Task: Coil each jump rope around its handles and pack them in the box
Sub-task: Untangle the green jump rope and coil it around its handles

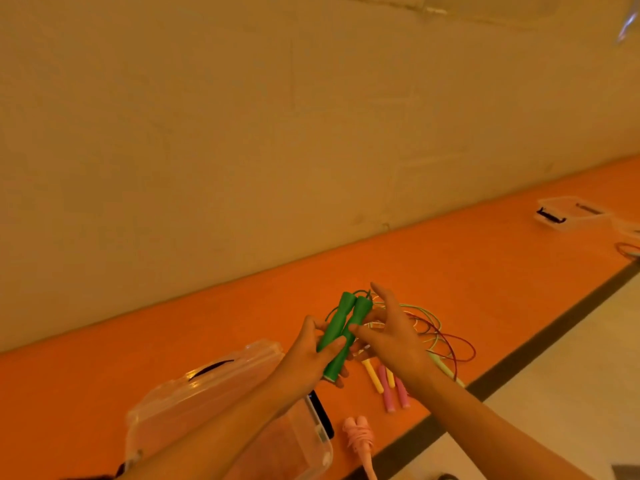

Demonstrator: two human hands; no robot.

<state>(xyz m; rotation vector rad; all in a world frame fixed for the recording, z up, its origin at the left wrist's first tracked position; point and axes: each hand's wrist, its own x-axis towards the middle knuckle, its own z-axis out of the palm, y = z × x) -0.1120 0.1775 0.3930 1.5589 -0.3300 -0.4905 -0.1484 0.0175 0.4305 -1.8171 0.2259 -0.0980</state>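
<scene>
My left hand (pixel 311 355) grips two green jump-rope handles (pixel 341 336) held side by side, tilted up and away. My right hand (pixel 391 332) is next to them, thumb touching the handles, index finger pointing up; whether it pinches the thin green rope I cannot tell. Loose green and dark red ropes (pixel 446 336) lie tangled on the orange floor behind my right hand. Yellow handles (pixel 372 374) and pink handles (pixel 393 393) lie below. A clear plastic box (pixel 298 441) with its lid (pixel 204 382) open sits at lower left, partly behind my left forearm.
A pale pink coiled jump rope (pixel 360 436) lies on the floor near the box's right side. A second clear box (pixel 568 214) and another rope (pixel 628 251) sit far right. A beige wall (pixel 242 133) borders the orange strip; a dark line (pixel 540 339) separates it from the pale floor.
</scene>
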